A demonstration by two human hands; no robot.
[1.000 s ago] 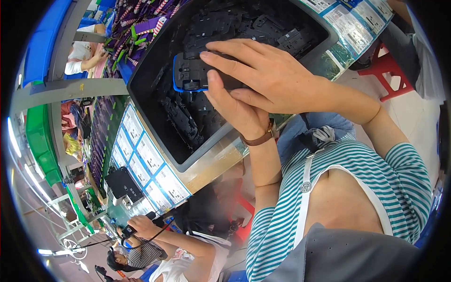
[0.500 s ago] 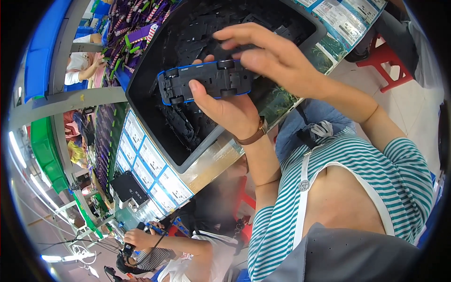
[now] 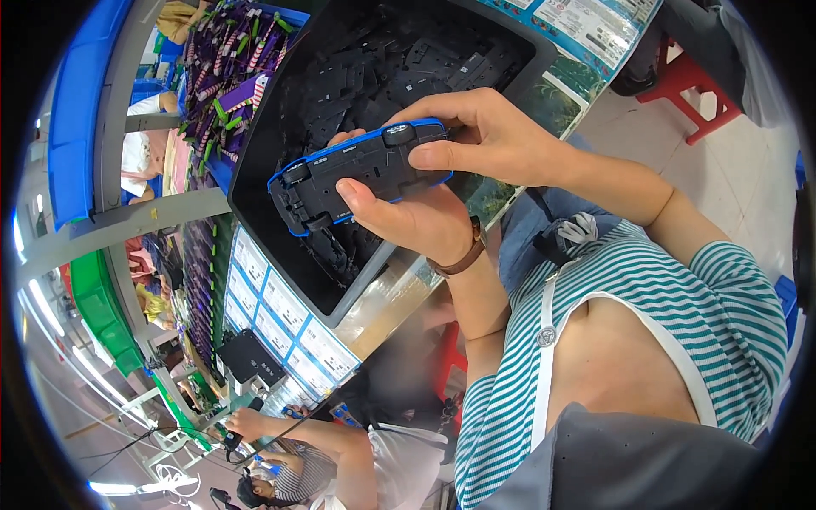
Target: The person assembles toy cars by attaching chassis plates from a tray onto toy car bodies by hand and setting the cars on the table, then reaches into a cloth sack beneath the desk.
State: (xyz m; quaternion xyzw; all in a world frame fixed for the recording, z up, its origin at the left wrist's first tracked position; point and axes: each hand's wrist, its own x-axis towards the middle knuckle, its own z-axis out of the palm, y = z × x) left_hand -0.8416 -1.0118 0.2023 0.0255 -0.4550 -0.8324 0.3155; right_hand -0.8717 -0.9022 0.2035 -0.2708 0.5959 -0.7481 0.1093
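A toy car (image 3: 340, 174), black underside up with a blue rim, is tilted above a black bin (image 3: 340, 308). My left hand (image 3: 425, 223), with a brown-strapped watch (image 3: 466, 255), holds it from below, thumb across the underside and fingertips at the far edge. My right hand (image 3: 497, 140) pinches the car's right end, thumb on the underside near a wheel; its fingertips are partly hidden behind the car. Inside the bin lie many black plastic chassis parts (image 3: 340, 83).
Left of the bin are purple, green and striped items (image 3: 242, 51) and a grey metal post (image 3: 127, 217). Label sheets (image 3: 285, 302) cover the tabletop. A co-worker's arm (image 3: 319, 433) is at lower left. A red stool (image 3: 693, 93) stands at right.
My right hand has come down onto the car's right end and closed on it. The car has tilted, its left end lower, still in my left hand.
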